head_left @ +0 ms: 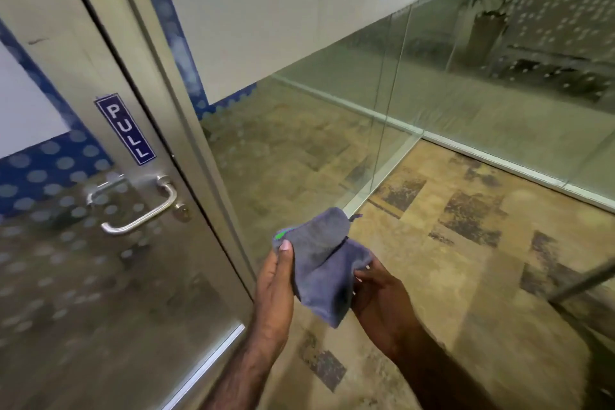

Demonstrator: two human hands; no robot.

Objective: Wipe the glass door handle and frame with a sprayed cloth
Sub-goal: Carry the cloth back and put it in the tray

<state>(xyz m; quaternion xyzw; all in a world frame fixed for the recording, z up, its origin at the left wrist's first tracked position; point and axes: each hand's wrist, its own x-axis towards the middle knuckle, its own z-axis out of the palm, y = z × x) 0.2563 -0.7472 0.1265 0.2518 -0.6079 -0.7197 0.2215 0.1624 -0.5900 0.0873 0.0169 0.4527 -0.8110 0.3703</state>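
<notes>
A purple-grey cloth (321, 263) is held in the air between both hands, in front of the lower right part of the glass door (100, 276) and above the patterned floor (466, 260). The cloth is crumpled into a loose bundle whose long axis runs from its rounded upper end, near the door's edge, down to a drooping corner that points toward the camera. A small green tag is seen at its upper left edge (right beside the thumb tip).

The left hand (274, 289) is closed on the cloth's left edge, with the thumb pressed on top and the remaining fingers hidden behind the fabric. The right hand (379, 293) grips the cloth's right side, its fingers (361, 271) pinched onto a fold. The cloth thus lies between the two sets of fingers, touching both.

The door handle (146, 206), a silver lever, is mounted on the metal frame (159, 130) well to the left of the cloth and higher in view; its long axis is seen to slant down toward the left. A keyhole lies just beside it, and a blue "PULL" sign (125, 128) is fixed to the frame above. Neither handle nor frame is touched by the cloth. Fixed glass panels (432, 76) stand to the right.
</notes>
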